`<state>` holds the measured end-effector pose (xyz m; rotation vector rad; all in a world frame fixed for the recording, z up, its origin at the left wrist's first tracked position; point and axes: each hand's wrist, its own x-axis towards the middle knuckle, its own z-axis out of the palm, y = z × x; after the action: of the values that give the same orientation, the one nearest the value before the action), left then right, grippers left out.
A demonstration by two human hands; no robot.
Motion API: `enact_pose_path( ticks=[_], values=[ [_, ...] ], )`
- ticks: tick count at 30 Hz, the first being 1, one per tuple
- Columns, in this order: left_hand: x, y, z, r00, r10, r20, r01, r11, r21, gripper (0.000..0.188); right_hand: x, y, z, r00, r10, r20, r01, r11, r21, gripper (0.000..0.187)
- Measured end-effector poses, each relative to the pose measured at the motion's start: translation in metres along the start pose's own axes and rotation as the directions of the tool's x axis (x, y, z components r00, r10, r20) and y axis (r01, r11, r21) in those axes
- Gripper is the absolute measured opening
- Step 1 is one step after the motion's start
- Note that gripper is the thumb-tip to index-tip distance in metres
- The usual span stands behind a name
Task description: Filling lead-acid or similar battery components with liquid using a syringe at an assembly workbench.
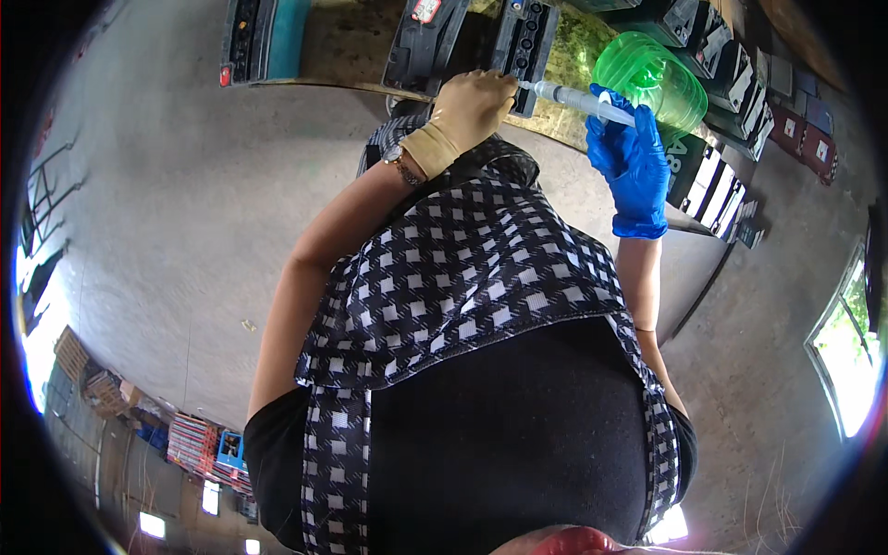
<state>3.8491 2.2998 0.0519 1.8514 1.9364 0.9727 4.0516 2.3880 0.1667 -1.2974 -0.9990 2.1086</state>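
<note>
My right hand (631,159), in a blue rubber glove, grips a large clear plastic syringe (566,96) at its plunger end. The syringe lies nearly level, its tip pointing left toward a black battery (524,46) with a row of round cell openings. At that tip is my left hand (470,104), in a cream glove, back upward and fingers curled together at the battery's near side. Whatever its fingertips hold is hidden. Just beyond my right hand stands a translucent green plastic container (649,81).
A second dark battery (424,44) is left of the first, and a black and teal one (266,42) sits farther left on the bench (347,57). Several more batteries (731,83) line the right side. Stacked crates (194,438) stand on the concrete floor (185,231).
</note>
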Motion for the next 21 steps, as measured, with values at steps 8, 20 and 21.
enact_pose_path(
  ticks=[8,20,21],
  values=[
    [0.01,0.011,0.012,0.998,-0.057,-0.038,0.056,0.998,-0.031,0.008,-0.032,0.005,-0.01,0.996,0.008,-0.089,-0.007,1.0,0.019,0.054],
    [0.03,0.02,0.022,1.0,-0.017,-0.012,0.017,1.0,0.01,0.013,-0.025,0.011,-0.036,0.997,0.004,0.079,-0.004,1.0,0.0,0.043],
    [0.035,0.02,0.024,0.999,0.018,-0.036,-0.016,0.999,0.052,0.018,-0.025,0.01,-0.039,0.996,0.009,0.094,-0.012,0.999,0.038,0.043]
  ],
)
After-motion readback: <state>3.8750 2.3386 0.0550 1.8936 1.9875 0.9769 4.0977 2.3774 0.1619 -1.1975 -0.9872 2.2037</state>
